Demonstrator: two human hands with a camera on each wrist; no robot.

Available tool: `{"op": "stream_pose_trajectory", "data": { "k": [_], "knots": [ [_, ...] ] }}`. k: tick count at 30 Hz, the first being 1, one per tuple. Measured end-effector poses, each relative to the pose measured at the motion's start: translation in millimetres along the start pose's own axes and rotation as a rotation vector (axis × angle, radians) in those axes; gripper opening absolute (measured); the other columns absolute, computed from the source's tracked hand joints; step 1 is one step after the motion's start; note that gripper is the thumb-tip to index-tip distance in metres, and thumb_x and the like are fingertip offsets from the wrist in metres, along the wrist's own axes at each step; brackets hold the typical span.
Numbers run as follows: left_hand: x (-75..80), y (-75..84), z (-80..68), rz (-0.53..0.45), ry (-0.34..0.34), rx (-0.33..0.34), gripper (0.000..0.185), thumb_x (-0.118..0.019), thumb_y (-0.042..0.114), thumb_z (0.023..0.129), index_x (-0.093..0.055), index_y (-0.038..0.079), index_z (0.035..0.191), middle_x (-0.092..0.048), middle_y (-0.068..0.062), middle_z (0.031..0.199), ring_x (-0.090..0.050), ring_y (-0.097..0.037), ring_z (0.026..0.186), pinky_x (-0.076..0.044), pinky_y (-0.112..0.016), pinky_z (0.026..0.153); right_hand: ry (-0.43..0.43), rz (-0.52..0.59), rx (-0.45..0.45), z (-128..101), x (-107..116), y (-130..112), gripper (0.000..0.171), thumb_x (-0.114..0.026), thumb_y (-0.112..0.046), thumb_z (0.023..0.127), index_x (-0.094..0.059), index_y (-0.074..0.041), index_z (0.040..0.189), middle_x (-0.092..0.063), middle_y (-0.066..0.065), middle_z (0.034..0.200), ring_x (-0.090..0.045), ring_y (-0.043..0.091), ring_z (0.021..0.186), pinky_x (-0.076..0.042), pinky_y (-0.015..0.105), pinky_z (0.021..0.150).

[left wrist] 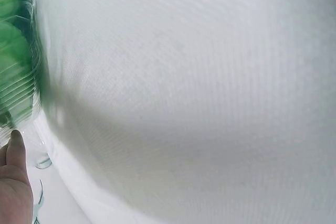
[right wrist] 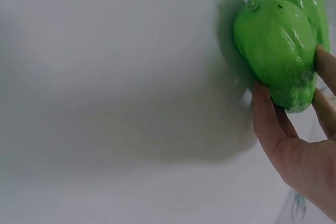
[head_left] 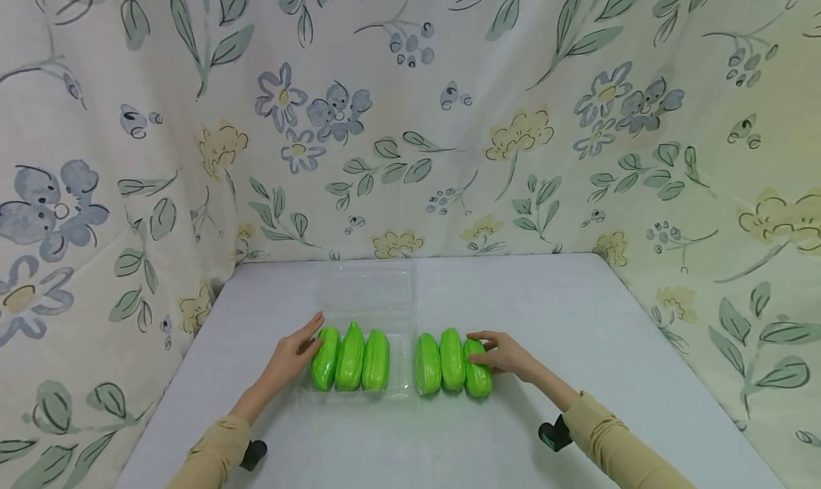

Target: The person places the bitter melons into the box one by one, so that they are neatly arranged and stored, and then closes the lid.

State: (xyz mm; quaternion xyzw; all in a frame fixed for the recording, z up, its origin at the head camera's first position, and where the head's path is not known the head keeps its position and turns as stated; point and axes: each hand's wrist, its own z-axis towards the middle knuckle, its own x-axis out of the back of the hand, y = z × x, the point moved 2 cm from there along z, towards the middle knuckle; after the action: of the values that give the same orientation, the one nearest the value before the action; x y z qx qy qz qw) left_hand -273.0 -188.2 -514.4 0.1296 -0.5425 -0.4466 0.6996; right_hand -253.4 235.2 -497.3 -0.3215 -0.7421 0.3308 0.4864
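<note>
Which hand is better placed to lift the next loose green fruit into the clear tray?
Right. The right hand already touches the outermost loose green fruit, while the left hand rests beside the clear tray.

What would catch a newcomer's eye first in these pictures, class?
Six bright green gourds in a row on the white table: three gourds in the clear tray, three gourds beside it on the cloth. The left hand touches the row's left end, the right hand grips the rightmost gourd. A flowered curtain hangs behind.
</note>
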Motion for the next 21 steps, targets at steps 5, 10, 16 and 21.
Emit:
{"op": "stream_pose_trajectory", "data": {
  "k": [5,10,16,21],
  "knots": [
    [0.1,0.3,-0.3,-0.002,0.001,-0.003,0.047,-0.059,0.004,0.092,-0.045,-0.006,0.136,-0.040,-0.020,0.145,-0.046,-0.036,0.126,-0.052,-0.043,0.092,0.000,-0.002,0.011,-2.2,-0.4,-1.4,0.057,-0.074,-0.024,0.083,-0.053,-0.008,0.134,-0.052,0.027,0.124,-0.063,0.021,0.093,-0.061,0.037,0.073],
    [-0.1,-0.3,0.1,-0.007,0.003,-0.002,0.047,-0.059,0.005,0.093,-0.045,-0.005,0.137,-0.040,-0.020,0.145,-0.046,-0.036,0.127,-0.052,-0.042,0.093,0.005,0.002,0.011,-3.8,-0.7,-2.4,0.056,-0.073,-0.023,0.084,-0.053,-0.008,0.134,-0.052,0.027,0.125,-0.063,0.022,0.094,-0.061,0.038,0.074],
    [-0.7,-1.6,-0.2,-0.014,0.002,-0.004,0.047,-0.059,0.006,0.093,-0.045,-0.003,0.137,-0.040,-0.021,0.145,-0.046,-0.037,0.127,-0.052,-0.042,0.093,0.020,-0.006,0.007,-4.7,-1.0,-3.6,0.055,-0.074,-0.022,0.083,-0.055,-0.007,0.132,-0.054,0.025,0.121,-0.062,0.020,0.089,-0.061,0.037,0.072],
    [-1.3,-2.1,-0.4,-0.015,0.001,-0.007,0.047,-0.059,0.005,0.093,-0.045,-0.005,0.136,-0.040,-0.022,0.145,-0.046,-0.037,0.127,-0.052,-0.043,0.093,0.019,-0.008,0.012,-4.6,-0.3,-3.7,0.054,-0.074,-0.022,0.083,-0.056,-0.007,0.132,-0.055,0.026,0.121,-0.062,0.020,0.089,-0.061,0.036,0.070]
  ]
}}
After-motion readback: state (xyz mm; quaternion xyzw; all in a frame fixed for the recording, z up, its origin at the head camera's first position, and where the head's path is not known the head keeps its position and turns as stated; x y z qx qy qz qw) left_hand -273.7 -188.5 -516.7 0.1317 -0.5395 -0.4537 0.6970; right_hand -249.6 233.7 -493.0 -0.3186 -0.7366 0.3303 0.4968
